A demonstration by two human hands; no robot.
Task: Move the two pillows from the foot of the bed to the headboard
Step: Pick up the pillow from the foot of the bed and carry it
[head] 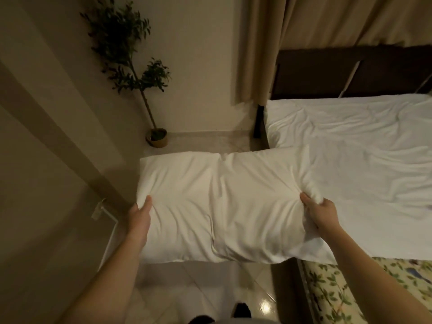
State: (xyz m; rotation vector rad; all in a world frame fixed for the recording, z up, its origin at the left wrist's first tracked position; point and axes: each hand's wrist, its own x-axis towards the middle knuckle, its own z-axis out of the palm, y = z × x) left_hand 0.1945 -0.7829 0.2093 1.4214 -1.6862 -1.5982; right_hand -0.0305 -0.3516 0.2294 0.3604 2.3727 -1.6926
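1. Our right hand (pixel 321 215) pinches a bunched fold of the pillow (pixel 217 204); our left hand (pixel 140 215) clamps its other edge, thumb on top, fingers hidden beneath.
2. We hold the pillow in the air, over the floor beside the bed (pixel 362 146).
3. We judge the task about midway at best: no pillow lies at the headboard (pixel 350 71) yet, and the second pillow is out of view.
4. A potted plant (pixel 149 90) and curtain (pixel 268 43) flank the headboard corner, though the way there looks open.
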